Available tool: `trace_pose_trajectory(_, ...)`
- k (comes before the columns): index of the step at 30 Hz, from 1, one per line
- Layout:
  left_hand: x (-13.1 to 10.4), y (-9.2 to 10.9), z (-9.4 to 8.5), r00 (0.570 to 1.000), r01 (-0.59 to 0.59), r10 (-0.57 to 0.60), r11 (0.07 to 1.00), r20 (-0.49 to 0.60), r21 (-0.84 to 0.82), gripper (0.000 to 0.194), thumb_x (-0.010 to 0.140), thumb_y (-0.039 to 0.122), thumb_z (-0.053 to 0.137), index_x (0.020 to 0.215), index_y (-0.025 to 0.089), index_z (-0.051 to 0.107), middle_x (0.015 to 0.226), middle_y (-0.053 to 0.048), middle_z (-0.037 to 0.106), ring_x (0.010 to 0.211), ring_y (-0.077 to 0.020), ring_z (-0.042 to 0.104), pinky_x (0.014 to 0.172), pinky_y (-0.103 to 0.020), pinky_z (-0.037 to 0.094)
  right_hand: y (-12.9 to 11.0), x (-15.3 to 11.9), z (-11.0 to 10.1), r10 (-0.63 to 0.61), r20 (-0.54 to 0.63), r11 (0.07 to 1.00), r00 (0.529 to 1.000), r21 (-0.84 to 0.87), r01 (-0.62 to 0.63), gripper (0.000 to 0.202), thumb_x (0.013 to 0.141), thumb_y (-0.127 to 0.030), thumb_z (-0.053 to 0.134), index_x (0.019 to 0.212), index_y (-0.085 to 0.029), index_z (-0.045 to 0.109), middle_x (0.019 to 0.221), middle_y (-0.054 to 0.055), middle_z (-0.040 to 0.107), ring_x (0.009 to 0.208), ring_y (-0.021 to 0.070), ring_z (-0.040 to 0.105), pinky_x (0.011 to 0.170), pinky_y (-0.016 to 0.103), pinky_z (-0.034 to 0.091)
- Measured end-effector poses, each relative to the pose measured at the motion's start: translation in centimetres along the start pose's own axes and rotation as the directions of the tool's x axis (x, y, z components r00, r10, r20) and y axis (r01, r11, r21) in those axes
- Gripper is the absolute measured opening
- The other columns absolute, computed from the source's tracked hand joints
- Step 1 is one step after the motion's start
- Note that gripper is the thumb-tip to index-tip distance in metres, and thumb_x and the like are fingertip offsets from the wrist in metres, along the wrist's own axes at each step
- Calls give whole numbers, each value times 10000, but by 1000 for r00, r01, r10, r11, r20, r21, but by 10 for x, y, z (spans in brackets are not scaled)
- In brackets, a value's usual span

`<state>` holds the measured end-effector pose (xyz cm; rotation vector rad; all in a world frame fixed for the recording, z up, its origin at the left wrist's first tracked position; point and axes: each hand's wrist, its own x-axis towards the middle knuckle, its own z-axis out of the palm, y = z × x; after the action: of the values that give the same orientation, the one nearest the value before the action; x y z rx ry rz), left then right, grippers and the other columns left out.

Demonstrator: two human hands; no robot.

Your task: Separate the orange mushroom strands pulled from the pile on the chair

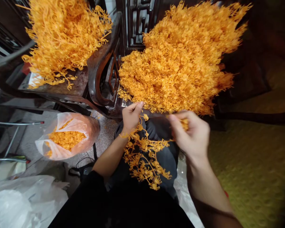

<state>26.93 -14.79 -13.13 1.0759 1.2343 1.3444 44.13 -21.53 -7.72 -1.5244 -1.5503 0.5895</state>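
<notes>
My left hand is closed in a pinch on the end of an orange plastic flower spray, whose thin branches hang over my dark trousers. My right hand, slightly blurred, is also closed, with a bit of orange plastic between its fingers. One strand of the spray runs towards it. Just beyond both hands a big heap of orange sprays covers a dark wooden seat. Whether the piece in my right hand is joined to the hanging spray, I cannot tell.
Another orange heap lies on a carved wooden chair at the left. Below it stands an open plastic bag holding small orange pieces. White plastic sheeting lies lower left, near metal tubes. Yellow textured material is at the right.
</notes>
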Motion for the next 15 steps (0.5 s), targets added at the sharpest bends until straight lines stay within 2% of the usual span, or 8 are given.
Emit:
trace_pose_trajectory(2, 3, -2, 0, 999, 48, -47, 998, 10, -35, 361, 899, 472, 704, 684, 182, 707, 540, 53, 422, 537, -81, 363, 562, -250, 351, 1, -9, -12, 73, -17, 993, 997, 92, -71, 209, 970, -421, 679, 892, -231, 641, 951, 66, 765, 661, 170, 675, 695, 348, 569)
trace_pose_trajectory(4, 3, 0, 1, 994, 90, -88, 995, 63, -34, 414, 901, 509, 695, 647, 183, 668, 546, 48, 420, 527, -79, 353, 543, -252, 334, 3, -13, -17, 121, 72, 974, 990, 185, -133, 197, 961, -409, 693, 937, -226, 626, 1116, 80, 768, 675, 162, 708, 711, 350, 592)
trace_pose_trajectory(6, 0, 3, 2, 992, 84, -82, 996, 96, -18, 463, 902, 536, 691, 610, 182, 627, 556, 39, 441, 538, -82, 377, 552, -258, 345, 6, -11, -12, 159, 175, 956, 972, 219, -196, 224, 964, -432, 682, 1029, -220, 652, 1092, 77, 772, 621, 148, 695, 645, 327, 578)
trace_pose_trajectory(8, -3, 7, 3, 991, 49, -47, 999, 124, -7, 485, 901, 547, 695, 597, 180, 606, 567, 32, 462, 563, -87, 408, 577, -263, 363, 8, -4, -1, 182, 259, 953, 949, 193, -236, 344, 966, -483, 664, 1183, -216, 676, 994, 62, 773, 529, 129, 633, 544, 296, 518)
trace_pose_trajectory(10, -6, 9, 2, 988, 20, -20, 1000, 155, 0, 492, 902, 553, 695, 600, 177, 601, 573, 30, 470, 576, -89, 419, 588, -264, 367, 9, 5, 12, 152, 346, 968, 926, 139, -211, 418, 956, -521, 664, 1233, -209, 689, 971, 59, 769, 497, 118, 581, 510, 285, 468)
trace_pose_trajectory(13, -7, 8, 1, 991, -5, 4, 1000, 134, 9, 505, 901, 566, 694, 600, 172, 597, 575, 35, 460, 564, -80, 399, 574, -260, 354, 3, 12, 24, 29, 446, 996, 895, 62, -63, 321, 979, -500, 632, 973, -193, 726, 867, 45, 747, 581, 135, 590, 572, 281, 453)
trace_pose_trajectory(15, -4, 5, -1, 997, 4, -5, 1000, 74, 20, 489, 896, 579, 695, 630, 175, 624, 574, 39, 452, 553, -78, 392, 563, -255, 351, -3, 8, 22, -16, 442, 1000, 897, 19, 9, 339, 1005, -467, 595, 827, -191, 680, 744, 26, 694, 627, 146, 593, 608, 278, 442)
